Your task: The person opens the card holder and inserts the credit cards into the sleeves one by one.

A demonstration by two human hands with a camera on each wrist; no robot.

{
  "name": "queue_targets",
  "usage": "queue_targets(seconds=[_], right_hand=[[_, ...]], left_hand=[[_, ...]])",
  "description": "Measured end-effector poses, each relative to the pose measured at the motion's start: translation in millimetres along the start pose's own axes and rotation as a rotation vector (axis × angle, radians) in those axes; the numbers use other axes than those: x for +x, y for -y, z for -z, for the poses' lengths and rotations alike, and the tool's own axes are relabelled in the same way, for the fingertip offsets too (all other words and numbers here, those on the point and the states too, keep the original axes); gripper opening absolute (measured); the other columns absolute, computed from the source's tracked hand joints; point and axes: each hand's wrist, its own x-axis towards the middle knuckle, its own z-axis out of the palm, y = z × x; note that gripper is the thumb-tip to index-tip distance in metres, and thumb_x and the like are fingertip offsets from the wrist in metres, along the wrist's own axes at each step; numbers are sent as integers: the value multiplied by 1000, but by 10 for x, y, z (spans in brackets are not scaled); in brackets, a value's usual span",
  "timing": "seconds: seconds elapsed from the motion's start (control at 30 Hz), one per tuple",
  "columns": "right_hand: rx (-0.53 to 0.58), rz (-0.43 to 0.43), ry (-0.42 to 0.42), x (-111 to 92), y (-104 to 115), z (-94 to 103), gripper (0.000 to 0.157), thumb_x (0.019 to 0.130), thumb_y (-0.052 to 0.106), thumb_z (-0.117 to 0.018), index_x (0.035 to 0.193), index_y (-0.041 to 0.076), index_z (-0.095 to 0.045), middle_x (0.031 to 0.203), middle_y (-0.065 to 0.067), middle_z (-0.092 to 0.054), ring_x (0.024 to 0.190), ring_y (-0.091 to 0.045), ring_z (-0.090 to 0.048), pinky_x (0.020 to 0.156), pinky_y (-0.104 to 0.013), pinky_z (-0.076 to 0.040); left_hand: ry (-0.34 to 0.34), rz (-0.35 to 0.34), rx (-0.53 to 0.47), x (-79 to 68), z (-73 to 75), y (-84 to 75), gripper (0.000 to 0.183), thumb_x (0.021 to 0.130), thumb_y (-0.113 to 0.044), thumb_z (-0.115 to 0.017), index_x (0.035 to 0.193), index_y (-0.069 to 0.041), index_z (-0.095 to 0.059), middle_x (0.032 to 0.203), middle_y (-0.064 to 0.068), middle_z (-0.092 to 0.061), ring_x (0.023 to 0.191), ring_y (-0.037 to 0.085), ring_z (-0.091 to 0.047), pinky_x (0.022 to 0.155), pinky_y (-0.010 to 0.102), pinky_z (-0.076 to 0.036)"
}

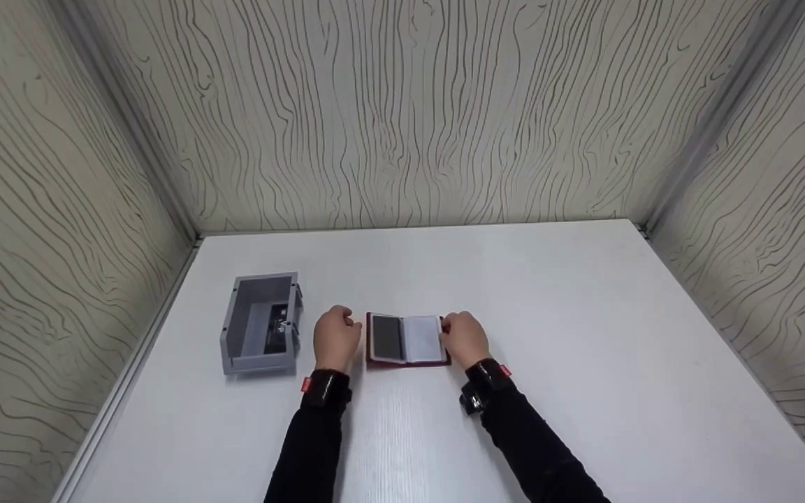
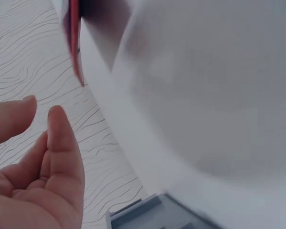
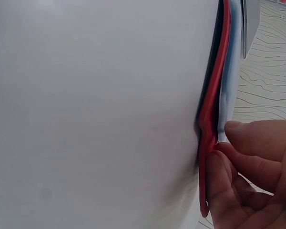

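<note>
A small red-covered card holder point(image 1: 422, 339) lies spread on the white table, with a dark grey panel on its left side and a whitish clear sleeve on its right. My right hand point(image 1: 465, 338) is at its right edge; in the right wrist view the thumb pinches the sleeve edge while other fingers touch the red cover point(image 3: 213, 100). My left hand point(image 1: 337, 339) is just left of the holder, apart from it. In the left wrist view its thumb and forefinger have a gap between them, holding nothing, below the red cover edge point(image 2: 75, 47).
A grey plastic bin point(image 1: 257, 363) stands on the table to the left of my left hand, with a black item point(image 1: 277, 330) inside. Wood-grain patterned panels point(image 1: 402, 126) wall the white table point(image 1: 584, 363) at the back and both sides.
</note>
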Motion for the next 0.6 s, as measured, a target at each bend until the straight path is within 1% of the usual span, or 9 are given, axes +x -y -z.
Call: queue_targets(seconds=[0.1, 0.2, 0.43, 0.6], right_hand=[[-7, 2, -1, 1, 0, -3, 15, 81, 5, -75, 93, -3, -72, 84, -12, -61, 83, -30, -61, 78, -43, -49], [-8, -1, -3, -5, 1, -3, 15, 81, 5, -76, 94, -3, -72, 84, -12, -62, 84, -30, -62, 79, -43, -49], [31, 3, -18, -12, -2, -4, 16, 80, 3, -75, 94, -5, -72, 85, -13, -63, 84, -31, -62, 79, -44, -50], [36, -9, -6, -17, 2, 3, 18, 81, 3, -74, 96, -5, -72, 85, -13, -62, 85, -31, -62, 79, -44, -50]], left_hand=[[-22, -20, 13, 54, 105, -10, 21, 82, -4, -71, 100, 7, -68, 82, 11, -66, 80, 32, -64, 77, 46, -49], [-42, -14, 9, 115, 206, -10, 20, 84, -4, -70, 101, 7, -68, 83, 12, -67, 81, 32, -64, 76, 46, -50], [-91, 25, -5, 227, 449, 28, 20, 89, -5, -65, 104, 7, -68, 89, 16, -68, 85, 34, -65, 78, 48, -50], [-126, 47, -24, 258, 574, 74, 20, 89, -4, -64, 104, 9, -68, 91, 20, -69, 85, 35, -65, 79, 49, -50]])
